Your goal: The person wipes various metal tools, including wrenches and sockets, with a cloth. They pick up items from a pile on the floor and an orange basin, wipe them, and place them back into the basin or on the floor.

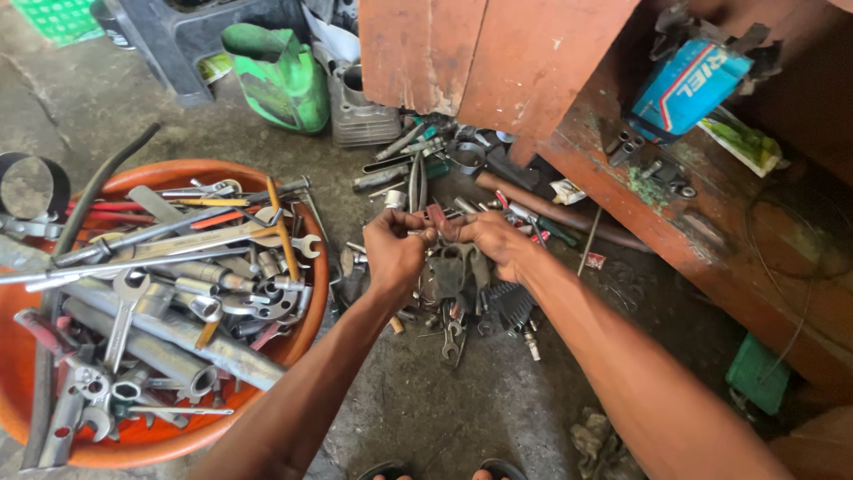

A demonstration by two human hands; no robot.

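My left hand (pixel 394 249) and my right hand (pixel 493 242) meet over a heap of small tools on the concrete floor. Both pinch a small dark reddish piece (pixel 437 220) held between their fingertips; its exact kind is too small to tell. Below the hands lie dark metal parts and several small spanners (pixel 453 338). To the left stands a wide orange basin (pixel 313 311) piled with wrenches, sockets and steel tubes (pixel 178 333).
A rusty red wooden workbench (pixel 693 231) runs along the right, with a blue box (pixel 689 84) and bolts on its shelf. A green plastic can (pixel 284 80) and a finned engine cylinder (pixel 360 111) stand behind. Screwdrivers and pliers (pixel 418 173) lie beyond the hands.
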